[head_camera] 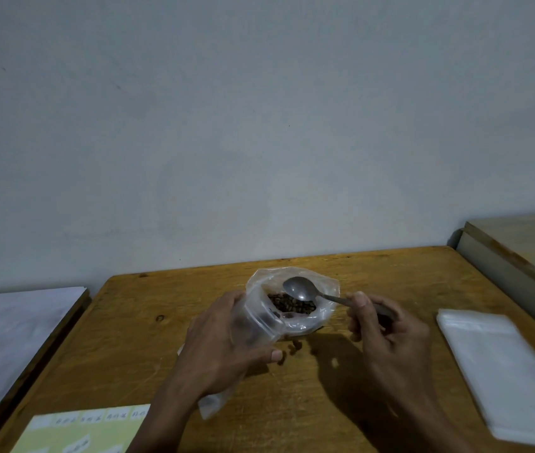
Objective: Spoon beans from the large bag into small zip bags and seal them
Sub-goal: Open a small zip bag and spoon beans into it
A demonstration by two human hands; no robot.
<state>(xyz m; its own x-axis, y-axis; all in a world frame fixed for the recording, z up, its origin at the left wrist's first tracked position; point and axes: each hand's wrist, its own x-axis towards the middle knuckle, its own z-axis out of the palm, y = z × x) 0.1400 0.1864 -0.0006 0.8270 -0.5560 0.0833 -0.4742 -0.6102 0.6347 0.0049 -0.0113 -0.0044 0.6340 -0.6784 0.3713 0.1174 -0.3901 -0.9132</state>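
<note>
The left hand (pixel 223 338) is holding a small zip bag (pixel 256 325), with its fingers and thumb curling around the clear plastic. The small bag is tipping toward the large bag (pixel 292 299), and its open mouth is touching the large bag's near edge. The large bag is sitting open on the wooden counter (pixel 374 276), near the back edge. Dark brown beans (pixel 292 304) are lying inside it.

The right hand (pixel 387 331) is gripping the handle of a metal spoon (pixel 299 288), pinching it between the thumb and the curled fingers. The spoon's bowl is hanging over the beans in the large bag. It is looking empty.

A few loose beans (pixel 294 348) are lying on the counter just in front of the large bag, between the two hands.

A stack of flat clear bags (pixel 501 371) is lying on the right side of the counter, well apart from the large bag. A yellow sheet with small white labels (pixel 76 429) is lying at the near left corner. A pale board (pixel 14 325) is sitting to the left of the counter, and another wooden surface (pixel 527 250) is standing to the right.
</note>
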